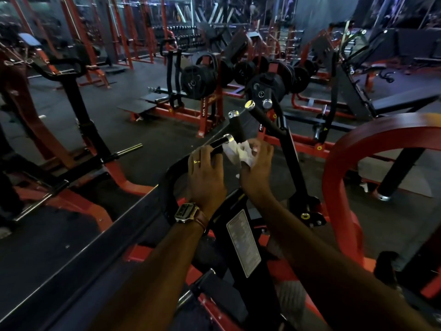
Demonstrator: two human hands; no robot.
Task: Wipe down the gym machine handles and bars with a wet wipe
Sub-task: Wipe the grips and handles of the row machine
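Note:
A black machine handle (220, 143) with a chrome end cap juts toward the upper right in the middle of the view. My left hand (205, 173), with a ring and a wristwatch, grips this handle from above. Just right of it, my right hand (257, 168) holds a crumpled white wet wipe (241, 152) pressed against the handle near its chrome tip. Two more black handles with chrome caps, one (236, 125) and another (259, 115), rise behind the wipe.
A curved red frame bar (343, 158) arcs at the right. A white label plate (243, 242) sits on the machine below my arms. Black weight plates (198, 80) on red racks stand behind, with other red and black machines on dark floor all around.

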